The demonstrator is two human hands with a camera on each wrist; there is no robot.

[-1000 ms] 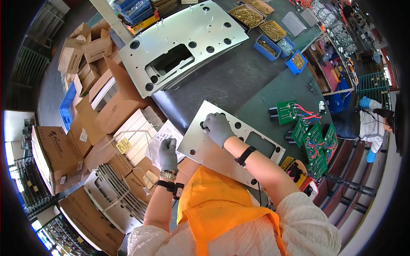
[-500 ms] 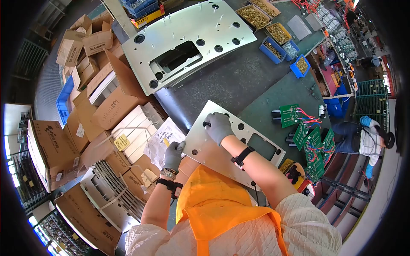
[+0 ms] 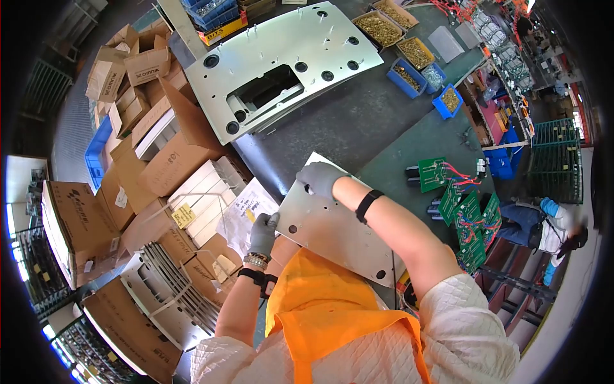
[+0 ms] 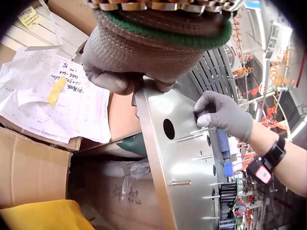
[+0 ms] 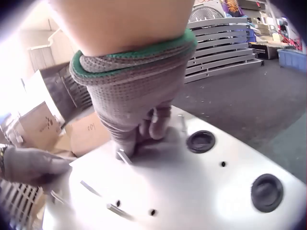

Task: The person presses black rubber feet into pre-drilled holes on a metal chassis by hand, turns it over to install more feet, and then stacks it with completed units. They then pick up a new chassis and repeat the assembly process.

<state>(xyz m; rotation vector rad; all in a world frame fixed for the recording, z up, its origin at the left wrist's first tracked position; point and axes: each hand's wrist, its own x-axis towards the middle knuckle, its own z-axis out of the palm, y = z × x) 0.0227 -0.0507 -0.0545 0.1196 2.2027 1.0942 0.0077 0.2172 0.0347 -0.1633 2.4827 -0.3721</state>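
Note:
A flat silver metal panel (image 3: 332, 224) with round holes and thin upright studs lies tilted in front of the person. My gloved left hand (image 3: 262, 235) grips its near left edge, with the thumb along the rim. In the left wrist view, the panel (image 4: 177, 158) shows one bare round hole near that hand. My gloved right hand (image 3: 322, 179) is over the upper left part of the panel, fingers curled at a black rubber grommet (image 3: 308, 189). Its fingertips are partly hidden in the right wrist view, where two more black grommets (image 5: 267, 192) sit in the panel.
A larger stack of studded panels (image 3: 275, 70) is on the dark table beyond. Bins of small brass parts (image 3: 416, 51) stand at far right, green circuit boards (image 3: 470, 224) with red wires nearer. Cartons (image 3: 185, 160) and paper sheets (image 3: 246, 214) are left. Another person (image 3: 550, 224) is at right.
The left hand has come onto the panel's edge. My right hand has shifted slightly up and left along the panel, its forearm now covering the rectangular cutout.

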